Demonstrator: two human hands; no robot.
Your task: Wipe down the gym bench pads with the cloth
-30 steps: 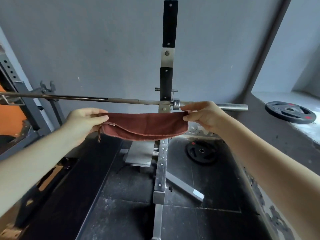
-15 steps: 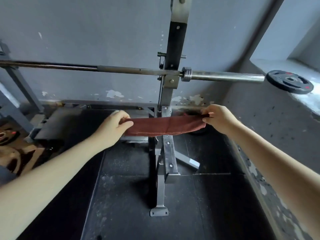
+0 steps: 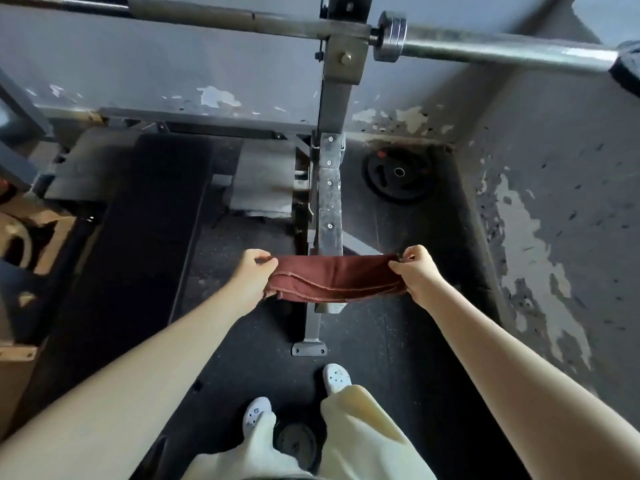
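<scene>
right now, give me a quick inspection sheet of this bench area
surface: black bench pad at left, cloth not on it
job's things: folded red-brown cloth held taut in the air between both hands
clutter: weight plate flat on the floor near the corner; smaller plate between the shoes
hands: left hand and right hand each pinch one cloth end
cables: nothing seen
surroundings: barbell racked on the upright; wall paint peeling

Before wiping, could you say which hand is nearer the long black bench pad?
Left: left hand just right of the long black bench pad; right hand farther right.
</scene>
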